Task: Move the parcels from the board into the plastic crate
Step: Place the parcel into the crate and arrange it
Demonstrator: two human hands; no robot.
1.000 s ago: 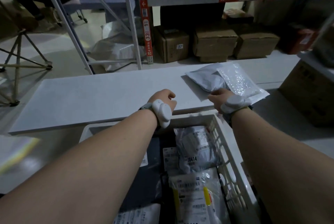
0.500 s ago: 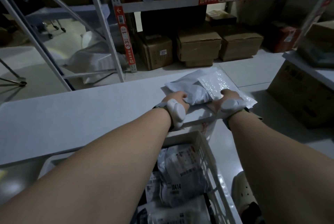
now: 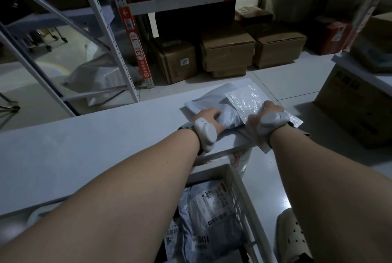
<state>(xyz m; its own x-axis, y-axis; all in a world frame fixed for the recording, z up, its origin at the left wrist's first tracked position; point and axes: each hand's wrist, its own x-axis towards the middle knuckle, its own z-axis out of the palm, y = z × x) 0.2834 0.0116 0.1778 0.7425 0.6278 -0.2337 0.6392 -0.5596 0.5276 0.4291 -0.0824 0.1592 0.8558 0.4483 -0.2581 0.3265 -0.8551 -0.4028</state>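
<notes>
Two parcels lie stacked at the right end of the long white board (image 3: 89, 135): a grey poly bag (image 3: 212, 101) and, on top to the right, a shiny bubble-wrap mailer (image 3: 244, 99). My left hand (image 3: 209, 117) presses on the grey bag with fingers curled over its near edge. My right hand (image 3: 265, 112) grips the near right edge of the bubble mailer. Both wrists carry white sensor bands. Below the board, the white plastic crate (image 3: 235, 184) holds several labelled grey parcels (image 3: 207, 209).
Metal shelving (image 3: 125, 50) with cardboard boxes (image 3: 227, 52) stands behind the board. A large carton (image 3: 352, 101) sits on the floor at right. A white bag (image 3: 240, 158) hangs between board and crate. My shoe (image 3: 292, 237) is beside the crate.
Both hands have reached forward onto the two parcels; my left hand moved from the board's edge to the grey bag. The camera shifted right and closer.
</notes>
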